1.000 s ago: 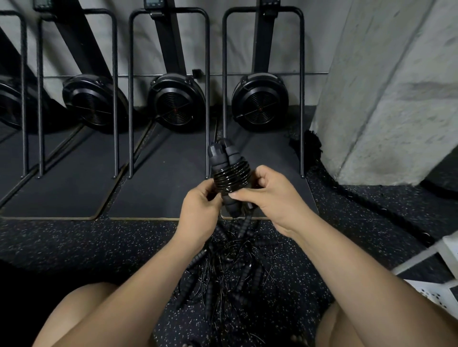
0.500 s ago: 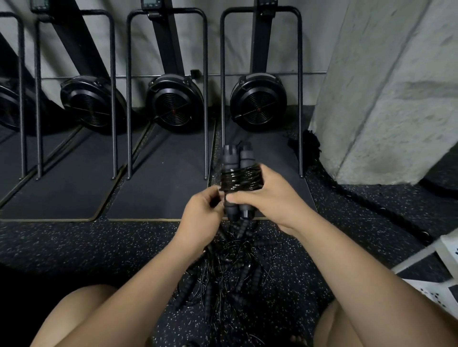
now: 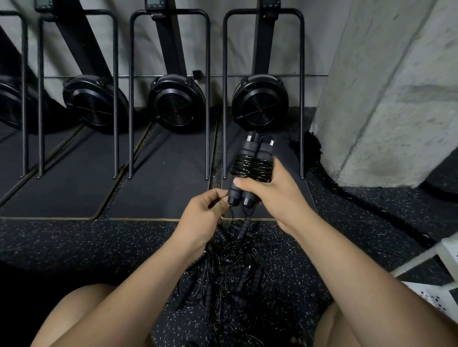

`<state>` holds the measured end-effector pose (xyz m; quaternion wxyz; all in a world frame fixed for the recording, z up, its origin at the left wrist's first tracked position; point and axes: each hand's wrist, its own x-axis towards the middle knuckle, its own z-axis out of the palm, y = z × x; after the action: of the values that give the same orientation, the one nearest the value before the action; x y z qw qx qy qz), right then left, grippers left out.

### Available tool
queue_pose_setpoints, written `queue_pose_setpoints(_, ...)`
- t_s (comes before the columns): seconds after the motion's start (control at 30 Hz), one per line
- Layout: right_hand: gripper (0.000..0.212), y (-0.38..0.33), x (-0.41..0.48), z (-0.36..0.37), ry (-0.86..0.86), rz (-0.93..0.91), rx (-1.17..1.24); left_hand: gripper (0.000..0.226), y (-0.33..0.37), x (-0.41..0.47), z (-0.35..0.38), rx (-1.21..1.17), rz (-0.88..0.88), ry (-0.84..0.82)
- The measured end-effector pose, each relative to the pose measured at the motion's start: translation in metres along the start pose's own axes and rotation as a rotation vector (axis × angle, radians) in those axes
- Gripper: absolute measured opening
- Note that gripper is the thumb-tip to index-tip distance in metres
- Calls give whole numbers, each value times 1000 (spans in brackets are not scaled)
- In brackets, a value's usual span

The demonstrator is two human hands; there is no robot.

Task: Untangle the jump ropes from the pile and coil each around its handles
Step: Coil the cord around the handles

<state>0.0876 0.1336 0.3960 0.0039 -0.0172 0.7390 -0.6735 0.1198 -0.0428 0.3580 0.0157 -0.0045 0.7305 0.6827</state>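
speckled black gym floor [image 3: 74,247], rowers [image 3: 176,106] parked upright along the grey wall, console screens [image 3: 151,3] too dim to read. right hand [image 3: 275,195] wraps the coiled jump rope [image 3: 250,168], held tilted above the pile [image 3: 230,272]: two ribbed black handles side by side, thumb across both, glossy cord wound tight round their middle. left hand [image 3: 200,218] pinches the thin loose end at the handle bottoms. the pile lies tangled on the floor between the knees.
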Motion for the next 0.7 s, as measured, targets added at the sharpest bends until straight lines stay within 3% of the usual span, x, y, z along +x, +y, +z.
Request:
queue_pose_setpoints(0.27, 46, -3, -3, 0, 92, -125, -256, 24, 0, 2, 6, -2, -46, -18)
queue_pose_setpoints(0.7, 50, -10, -5, 3, -18, -201, -524, 19, -7, 12, -5, -101, -274, -27)
